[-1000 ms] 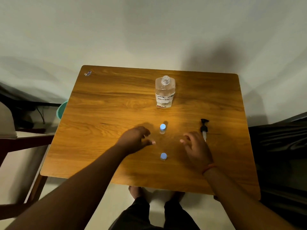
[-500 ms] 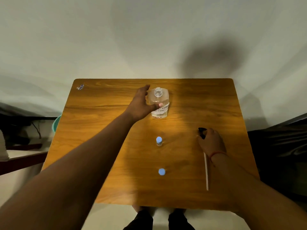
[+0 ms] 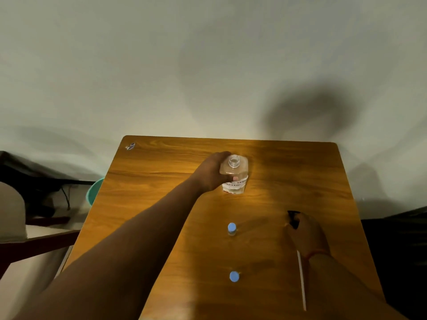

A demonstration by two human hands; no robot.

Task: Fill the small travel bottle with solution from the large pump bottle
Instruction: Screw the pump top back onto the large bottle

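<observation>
Two hands are out over the wooden bench (image 3: pixel 147 204). Furthest left, beside the bench edge, a teal tub (image 3: pixel 94 194) peeks out, and a small sticker (image 3: pixel 130 146) sits at the far left corner of the top. My left hand (image 3: pixel 211 174) reaches to the far middle of the bench, its fingers (image 3: pixel 235 179) wrapped around the large pump bottle (image 3: pixel 235 179), which stands upright with its neck open and no pump on it; clear liquid and a white label show through. Nearer to me, in line with it, the small travel bottle (image 3: pixel 232 229) stands upright with a blue cap, apart from both hands. A second blue cap (image 3: pixel 234 276) lies nearer still. To the right, my right hand (image 3: pixel 307 234) grips the black pump head (image 3: pixel 293 219), and its white dip tube (image 3: pixel 301 280) trails back toward me along the bench beside my wrist.
</observation>
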